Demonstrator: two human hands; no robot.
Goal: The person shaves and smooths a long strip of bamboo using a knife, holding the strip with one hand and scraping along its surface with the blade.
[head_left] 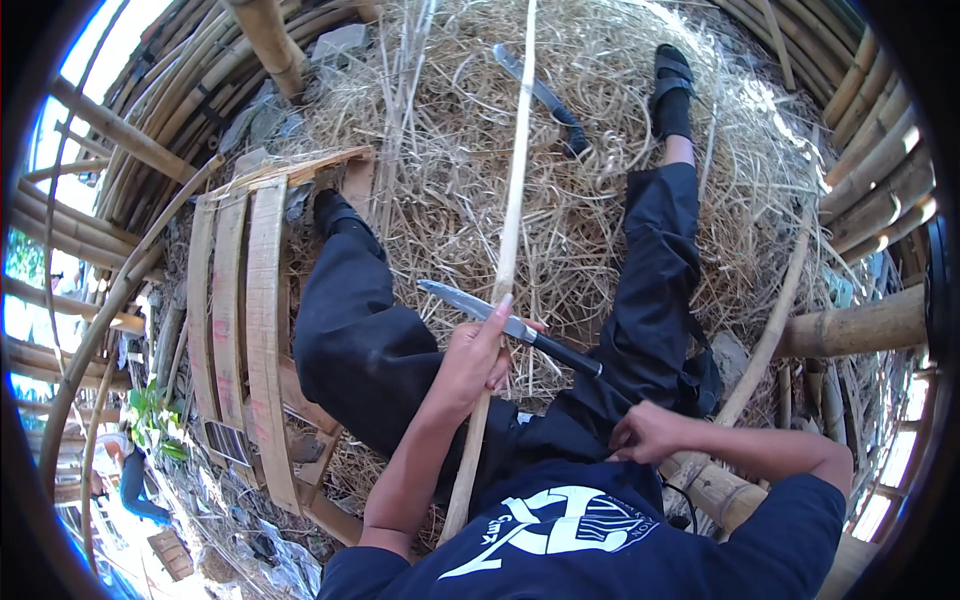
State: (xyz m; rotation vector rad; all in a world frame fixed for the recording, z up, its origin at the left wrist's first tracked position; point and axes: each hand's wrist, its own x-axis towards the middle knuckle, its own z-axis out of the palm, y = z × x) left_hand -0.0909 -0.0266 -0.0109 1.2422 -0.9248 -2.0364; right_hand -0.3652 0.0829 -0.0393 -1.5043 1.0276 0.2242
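My left hand (474, 362) is closed around a long pale bamboo strip (516, 180), which runs from beside my body up past the far edge of view. The same hand also pins a knife (520, 328) across the strip, its grey blade towards the left and its black handle towards the right. At my waist, by the hem of my dark shirt, my right hand (648, 432) has its fingers curled in; whatever they pinch is hidden. Farther off, a curved blade with a dark handle (545, 98) lies on the shavings.
Bamboo shavings (450, 180) cover the ground between and beyond my outstretched legs. To the left stands a wooden slatted crate (265, 340). A bamboo pole (775, 345) slants along my right side. Bamboo walls (880, 190) curve around, and a green plant (155, 425) shows at lower left.
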